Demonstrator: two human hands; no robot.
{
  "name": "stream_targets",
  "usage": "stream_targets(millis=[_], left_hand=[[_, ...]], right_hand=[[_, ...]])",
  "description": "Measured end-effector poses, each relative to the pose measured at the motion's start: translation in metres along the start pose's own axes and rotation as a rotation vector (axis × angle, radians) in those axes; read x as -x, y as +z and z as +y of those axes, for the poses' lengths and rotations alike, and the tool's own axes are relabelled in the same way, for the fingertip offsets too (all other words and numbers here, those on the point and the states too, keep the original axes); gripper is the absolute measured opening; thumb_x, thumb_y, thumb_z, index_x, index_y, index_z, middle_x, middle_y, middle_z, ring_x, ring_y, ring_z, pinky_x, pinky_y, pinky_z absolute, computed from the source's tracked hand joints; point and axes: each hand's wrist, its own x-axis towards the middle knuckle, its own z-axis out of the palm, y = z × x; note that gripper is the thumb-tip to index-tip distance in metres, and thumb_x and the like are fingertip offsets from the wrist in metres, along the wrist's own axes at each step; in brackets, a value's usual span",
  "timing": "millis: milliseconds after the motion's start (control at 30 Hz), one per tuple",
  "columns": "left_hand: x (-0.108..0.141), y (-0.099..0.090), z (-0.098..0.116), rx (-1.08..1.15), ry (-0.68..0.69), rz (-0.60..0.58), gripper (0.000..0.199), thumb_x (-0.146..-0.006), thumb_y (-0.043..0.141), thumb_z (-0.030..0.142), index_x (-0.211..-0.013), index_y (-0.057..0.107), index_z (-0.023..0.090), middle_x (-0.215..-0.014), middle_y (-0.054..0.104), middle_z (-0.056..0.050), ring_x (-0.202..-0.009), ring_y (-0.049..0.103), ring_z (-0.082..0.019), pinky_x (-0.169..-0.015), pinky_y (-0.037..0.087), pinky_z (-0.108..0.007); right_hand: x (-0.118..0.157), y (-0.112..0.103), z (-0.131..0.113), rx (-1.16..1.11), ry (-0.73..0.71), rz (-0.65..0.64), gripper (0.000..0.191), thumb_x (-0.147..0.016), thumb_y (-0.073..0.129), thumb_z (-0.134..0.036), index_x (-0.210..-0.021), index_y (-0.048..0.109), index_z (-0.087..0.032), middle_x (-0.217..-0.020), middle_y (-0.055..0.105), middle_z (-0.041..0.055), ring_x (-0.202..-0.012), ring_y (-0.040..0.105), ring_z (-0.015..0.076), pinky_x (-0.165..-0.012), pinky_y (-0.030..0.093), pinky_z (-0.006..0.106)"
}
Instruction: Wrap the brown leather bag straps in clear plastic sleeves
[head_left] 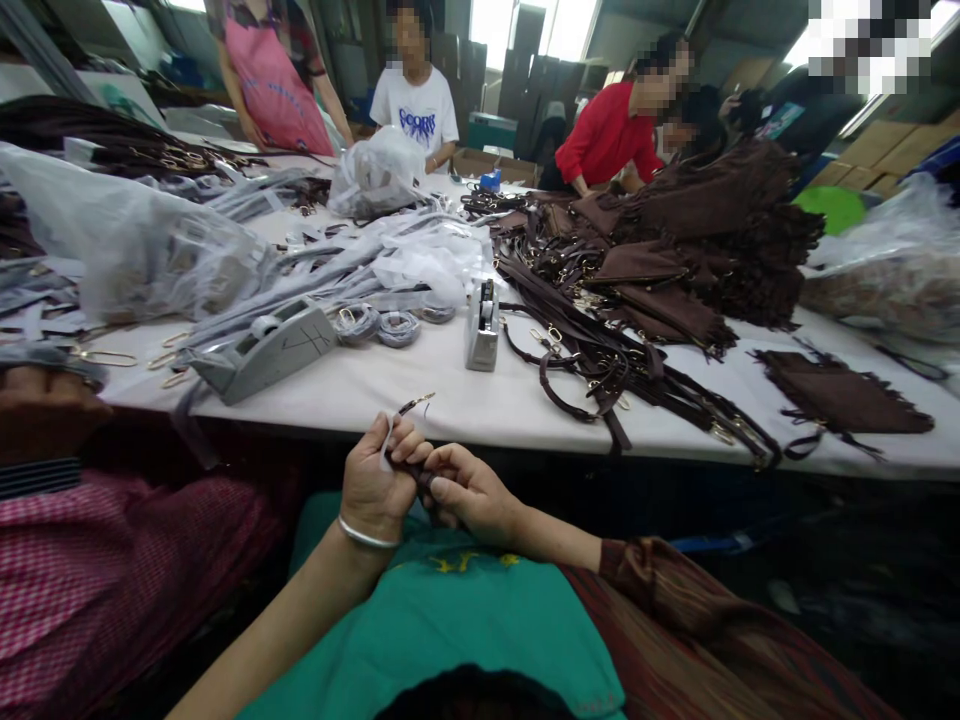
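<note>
Left hand (379, 485) and right hand (476, 495) are together, clamped on some dark strap (420, 476), and there's a tape dispenser (482, 338) past them on the surface (397, 375).

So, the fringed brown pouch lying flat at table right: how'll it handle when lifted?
Probably floppy: the fringed brown pouch lies thin and flat, and the brown pile beside it sags in folds. Likely light for its size, barely rising off the white tabletop. Its fringe and the narrow strap at its near edge may dangle or snag.
</note>
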Motion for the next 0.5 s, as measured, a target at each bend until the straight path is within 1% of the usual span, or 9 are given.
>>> stream_targets(millis=[67,100,167,267,367,433,500], left_hand=[[0.001,0.002,0.002,-0.008,0.018,-0.014,0.029,-0.099,0.039,0.023,-0.075,0.051,0.013,-0.055,0.032,0.008,-0.042,0.034,-0.004,-0.044,0.034,-0.019],[0.001,0.003,0.003,-0.018,0.028,-0.020,0.029,-0.099,0.039,0.023,-0.075,0.051,0.013,-0.055,0.032,0.008,-0.042,0.034,-0.004,-0.044,0.034,-0.019],[0.002,0.005,0.005,-0.040,0.041,-0.031,0.029,-0.099,0.039,0.023,-0.074,0.050,0.013,-0.055,0.032,0.008,-0.042,0.033,-0.004,-0.044,0.033,-0.019],[0.003,0.006,0.005,-0.058,0.046,-0.048,0.029,-0.098,0.042,0.022,-0.071,0.048,0.013,-0.055,0.033,0.007,-0.042,0.033,-0.004,-0.044,0.032,-0.020],[0.002,0.005,0.007,-0.055,0.068,-0.053,0.026,-0.097,0.044,0.022,-0.072,0.048,0.013,-0.055,0.032,0.008,-0.042,0.033,-0.004,-0.044,0.032,-0.019],[0.002,0.004,0.007,-0.061,0.083,-0.046,0.025,-0.096,0.046,0.022,-0.073,0.048,0.014,-0.055,0.032,0.008,-0.042,0.033,-0.004,-0.044,0.033,-0.019],[0.002,0.005,0.007,-0.074,0.079,-0.034,0.025,-0.095,0.050,0.023,-0.072,0.047,0.015,-0.055,0.031,0.008,-0.042,0.033,-0.004,-0.043,0.032,-0.018]], right_hand=[[0.001,-0.002,0.003,-0.219,0.059,-0.065,0.038,-0.088,0.056,-0.051,-0.109,0.049,-0.020,-0.079,0.064,0.0010,-0.048,0.052,0.0092,-0.046,0.039,0.022],[0.001,-0.003,0.005,-0.279,0.082,-0.074,0.039,-0.088,0.057,-0.051,-0.110,0.049,-0.019,-0.080,0.065,0.0025,-0.049,0.055,0.0100,-0.047,0.040,0.022],[0.003,-0.005,0.007,-0.322,0.133,-0.084,0.038,-0.086,0.063,-0.048,-0.105,0.054,-0.016,-0.080,0.067,0.0043,-0.052,0.059,0.0111,-0.050,0.043,0.022],[0.006,-0.008,0.007,-0.335,0.189,-0.156,0.036,-0.084,0.068,-0.045,-0.097,0.060,-0.012,-0.080,0.068,0.0059,-0.057,0.061,0.0112,-0.056,0.046,0.023],[0.010,-0.010,0.004,-0.310,0.182,-0.208,0.039,-0.084,0.067,-0.048,-0.099,0.063,-0.012,-0.085,0.069,0.0067,-0.066,0.063,0.0120,-0.066,0.048,0.025],[0.011,-0.010,0.001,-0.238,0.174,-0.171,0.039,-0.083,0.068,-0.049,-0.094,0.064,-0.012,-0.081,0.068,0.0049,-0.066,0.061,0.0114,-0.066,0.047,0.025],[0.011,-0.009,-0.001,-0.149,0.201,-0.092,0.038,-0.082,0.067,-0.051,-0.085,0.063,-0.013,-0.071,0.065,0.0016,-0.058,0.056,0.0091,-0.057,0.043,0.022]])
